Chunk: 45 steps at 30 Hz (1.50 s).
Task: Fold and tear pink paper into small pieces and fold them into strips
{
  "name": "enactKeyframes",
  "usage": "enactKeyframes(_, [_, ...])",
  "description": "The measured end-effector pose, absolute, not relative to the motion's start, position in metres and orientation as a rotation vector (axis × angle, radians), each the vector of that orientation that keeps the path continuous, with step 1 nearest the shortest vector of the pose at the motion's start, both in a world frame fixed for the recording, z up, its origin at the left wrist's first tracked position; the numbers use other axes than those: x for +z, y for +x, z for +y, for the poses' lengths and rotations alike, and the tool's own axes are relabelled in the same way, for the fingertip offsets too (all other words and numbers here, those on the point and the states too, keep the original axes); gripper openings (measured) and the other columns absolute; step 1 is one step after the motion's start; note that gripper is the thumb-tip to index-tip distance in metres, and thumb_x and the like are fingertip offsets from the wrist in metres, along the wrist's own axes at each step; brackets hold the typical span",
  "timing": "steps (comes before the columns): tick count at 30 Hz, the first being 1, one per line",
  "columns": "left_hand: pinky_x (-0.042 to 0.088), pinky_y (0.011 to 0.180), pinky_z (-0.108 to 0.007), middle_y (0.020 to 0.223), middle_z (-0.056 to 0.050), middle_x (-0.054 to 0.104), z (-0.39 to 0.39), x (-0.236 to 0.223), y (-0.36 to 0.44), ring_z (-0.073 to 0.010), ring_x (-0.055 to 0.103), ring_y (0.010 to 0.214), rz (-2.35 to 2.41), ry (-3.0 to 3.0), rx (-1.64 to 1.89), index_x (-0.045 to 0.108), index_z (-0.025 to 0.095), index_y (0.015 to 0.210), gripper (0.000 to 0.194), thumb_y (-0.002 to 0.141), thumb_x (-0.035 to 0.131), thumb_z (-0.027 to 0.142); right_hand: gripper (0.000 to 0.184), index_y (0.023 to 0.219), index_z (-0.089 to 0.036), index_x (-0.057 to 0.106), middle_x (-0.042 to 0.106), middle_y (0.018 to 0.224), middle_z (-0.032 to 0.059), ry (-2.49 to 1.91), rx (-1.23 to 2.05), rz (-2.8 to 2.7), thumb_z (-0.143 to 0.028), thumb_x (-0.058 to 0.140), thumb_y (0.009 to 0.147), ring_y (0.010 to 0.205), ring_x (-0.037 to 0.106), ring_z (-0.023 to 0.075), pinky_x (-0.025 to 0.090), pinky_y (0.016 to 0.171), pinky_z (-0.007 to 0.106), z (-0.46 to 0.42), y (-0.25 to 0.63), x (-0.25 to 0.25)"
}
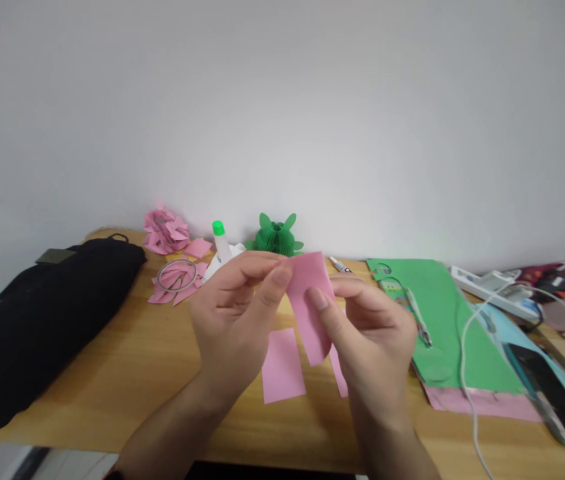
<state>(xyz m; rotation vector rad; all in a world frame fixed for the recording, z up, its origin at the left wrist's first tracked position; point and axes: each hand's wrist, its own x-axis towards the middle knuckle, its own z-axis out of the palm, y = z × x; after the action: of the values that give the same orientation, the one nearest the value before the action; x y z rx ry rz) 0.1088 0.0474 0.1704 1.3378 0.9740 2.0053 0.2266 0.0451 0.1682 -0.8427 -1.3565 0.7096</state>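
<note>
Both hands hold one narrow pink piece of paper (306, 283) up above the table. My left hand (237, 320) pinches its upper left corner between thumb and fingers. With the thumb on its face, my right hand (375, 340) grips the right edge. On the table below lies a flat pink paper rectangle (283, 367). Another pink paper strip (338, 372) is partly hidden behind my right hand. Behind the hands sits a green folded-paper figure (276, 239) with leaf-like pieces. A glue bottle with a green cap (219, 230) stands to its left.
A black bag (52, 327) fills the left side. Crumpled pink paper (165, 230) and a ring-shaped item (177, 275) on pink scraps lie at the back left. To the right are green sheets (447, 320), a pen (419, 317), a power strip (495, 293), a white cable (463, 353) and a phone (552, 393).
</note>
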Motion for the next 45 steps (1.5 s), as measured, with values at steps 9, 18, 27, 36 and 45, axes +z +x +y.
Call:
enactKeyframes(9, [0.058,0.061,-0.033,0.075,0.0,0.068,0.05,0.166,0.109,-0.0156,0.065,0.069,1.006,1.188,1.998,0.069,0.029,0.077,0.006,0.083,0.067,0.028,0.015,0.081,-0.026,0.071,0.072,0.076,-0.0025,-0.8,0.667,-1.326,-0.012,0.067,0.079,0.073,0.066,0.0125,0.056,0.069,0.027,0.047,0.228,0.168])
enactKeyframes(18, [0.051,0.069,-0.026,0.078,-0.001,0.068,0.063,0.177,0.077,-0.0134,0.062,0.075,0.882,1.792,1.621,0.066,0.021,0.075,0.011,0.082,0.062,0.013,0.012,0.077,-0.023,0.069,0.069,0.073,-0.0028,-0.851,0.654,-1.532,-0.011,0.066,0.079,0.067,0.064,0.0118,0.052,0.066,0.028,0.055,0.257,0.178])
enactKeyframes(27, [0.051,0.066,-0.028,0.075,-0.002,0.071,0.065,0.188,0.067,-0.017,0.065,0.07,0.862,2.15,1.1,0.069,0.023,0.082,0.014,0.079,0.059,0.013,0.013,0.073,-0.02,0.065,0.067,0.065,-0.0026,-0.814,0.55,-2.155,-0.016,0.06,0.084,0.06,0.059,0.0107,0.045,0.061,0.027,0.061,0.271,0.191])
enactKeyframes(36, [0.048,0.057,-0.023,0.071,0.0,0.071,0.063,0.186,0.07,-0.0143,0.064,0.062,0.915,2.304,0.957,0.066,0.023,0.076,0.014,0.078,0.059,0.012,0.014,0.074,-0.021,0.064,0.067,0.065,-0.0018,-0.865,0.44,-2.308,-0.019,0.056,0.085,0.06,0.058,0.0126,0.045,0.066,0.029,0.058,0.272,0.191])
enactKeyframes(45, [0.047,0.055,-0.021,0.072,0.0,0.07,0.061,0.19,0.068,-0.0137,0.063,0.061,0.901,2.338,0.864,0.065,0.023,0.078,0.014,0.081,0.055,0.014,0.023,0.068,-0.023,0.06,0.065,0.062,-0.0013,-0.845,0.437,-2.355,-0.026,0.051,0.089,0.062,0.06,0.0144,0.045,0.069,0.031,0.057,0.275,0.194])
